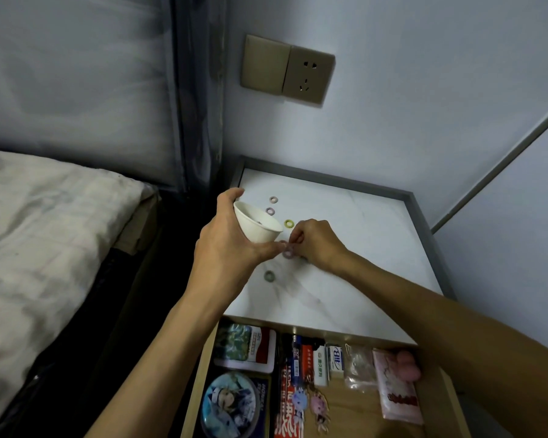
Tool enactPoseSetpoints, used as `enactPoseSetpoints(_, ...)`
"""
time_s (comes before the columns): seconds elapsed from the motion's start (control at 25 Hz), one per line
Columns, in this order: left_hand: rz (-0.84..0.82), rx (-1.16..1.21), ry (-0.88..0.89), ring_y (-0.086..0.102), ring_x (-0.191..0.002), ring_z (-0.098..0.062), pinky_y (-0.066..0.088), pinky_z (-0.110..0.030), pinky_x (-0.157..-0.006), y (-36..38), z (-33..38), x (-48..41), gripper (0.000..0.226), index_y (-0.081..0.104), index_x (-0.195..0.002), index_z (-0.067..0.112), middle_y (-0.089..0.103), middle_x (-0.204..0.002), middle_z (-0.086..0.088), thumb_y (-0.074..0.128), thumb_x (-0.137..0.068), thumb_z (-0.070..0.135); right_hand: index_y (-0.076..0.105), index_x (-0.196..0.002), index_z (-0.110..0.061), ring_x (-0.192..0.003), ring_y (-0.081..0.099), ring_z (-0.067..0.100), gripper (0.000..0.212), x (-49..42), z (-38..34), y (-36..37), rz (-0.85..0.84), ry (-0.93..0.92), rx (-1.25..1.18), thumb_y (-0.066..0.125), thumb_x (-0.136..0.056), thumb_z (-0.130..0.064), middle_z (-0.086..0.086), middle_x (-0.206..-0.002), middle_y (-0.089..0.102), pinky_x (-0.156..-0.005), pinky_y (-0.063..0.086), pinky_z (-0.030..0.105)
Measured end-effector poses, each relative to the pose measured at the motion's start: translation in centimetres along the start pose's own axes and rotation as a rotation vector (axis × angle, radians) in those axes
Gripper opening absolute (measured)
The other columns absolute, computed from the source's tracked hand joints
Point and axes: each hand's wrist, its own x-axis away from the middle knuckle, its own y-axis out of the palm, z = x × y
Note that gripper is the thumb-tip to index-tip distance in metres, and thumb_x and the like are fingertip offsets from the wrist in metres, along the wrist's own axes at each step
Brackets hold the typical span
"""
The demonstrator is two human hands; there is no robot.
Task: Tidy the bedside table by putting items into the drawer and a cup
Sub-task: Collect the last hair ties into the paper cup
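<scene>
My left hand (225, 238) grips a white paper cup (256, 226), tilted with its mouth toward the right, above the bedside table's white marble top (361, 248). My right hand (313, 243) pinches a small purple ring (288, 251) just below the cup's rim. Loose rings lie on the top: a pinkish one (273, 200), a purple one (269, 211), a yellow-green one (288, 223) and a grey-green one (269, 275). Something small lies inside the cup. The wooden drawer (437, 403) below stands pulled out.
The drawer holds a round badge (231, 404), card packets (245, 346), erasers (328, 361), keychains (310, 403) and a pink pouch (396, 387). A bed (45, 248) lies at the left. A wall socket (286, 69) sits above the table, which has a grey raised rim (421, 213).
</scene>
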Motion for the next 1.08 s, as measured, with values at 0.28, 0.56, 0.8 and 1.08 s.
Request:
enactPoseSetpoints(0.28, -0.014, -0.003, -0.006, 0.057, -0.101, -0.017, 0.052, -0.033, -0.082, -0.4, 0.0, 0.2, 0.099, 0.034, -0.142, 0.030, 0.055, -0.114, 0.007, 0.090, -0.060, 0.038, 0.068, -0.085, -0.004, -0.065, 0.068, 0.018, 0.010, 1.3, -5.2, -7.3, 0.081, -0.151, -0.575, 0.070, -0.080, 0.005, 0.011, -0.074, 0.070, -0.073, 0.055, 0.028)
enactPoseSetpoints(0.56, -0.081, 0.017, 0.020, 0.060, -0.099, -0.012, 0.053, -0.036, -0.087, 0.2, 0.5, 0.6, 0.102, 0.030, -0.144, 0.032, 0.054, -0.100, 0.021, 0.089, -0.061, 0.031, 0.076, -0.099, -0.015, -0.087, 0.070, 0.008, 0.018, 5.1, -9.3, -7.2, -0.229, -0.515, -0.110, 0.072, -0.084, -0.007, -0.003, -0.095, 0.075, -0.081, 0.056, 0.026)
enactPoseSetpoints(0.8, -0.039, 0.028, -0.008, 0.057, -0.102, -0.017, 0.052, -0.033, -0.085, -0.2, 0.2, 0.4, 0.103, 0.032, -0.143, 0.033, 0.054, -0.118, 0.006, 0.090, -0.058, 0.036, 0.075, -0.090, -0.014, -0.074, 0.065, 0.018, 0.009, 2.6, -6.6, -7.9, -0.052, -0.322, -0.446, 0.068, -0.088, -0.008, 0.007, -0.087, 0.074, -0.070, 0.055, 0.041)
enactPoseSetpoints(1.08, 0.045, 0.052, -0.025, 0.057, -0.095, -0.012, 0.042, -0.011, -0.065, -1.4, -0.7, -0.4, 0.097, 0.035, -0.140, 0.033, 0.057, -0.113, 0.008, 0.091, -0.061, 0.033, 0.064, -0.117, -0.015, -0.098, 0.060, 0.021, 0.033, -3.3, 0.9, -2.9, 0.083, 0.096, -0.216, 0.073, -0.086, -0.023, 0.006, -0.108, 0.061, -0.073, 0.047, 0.019)
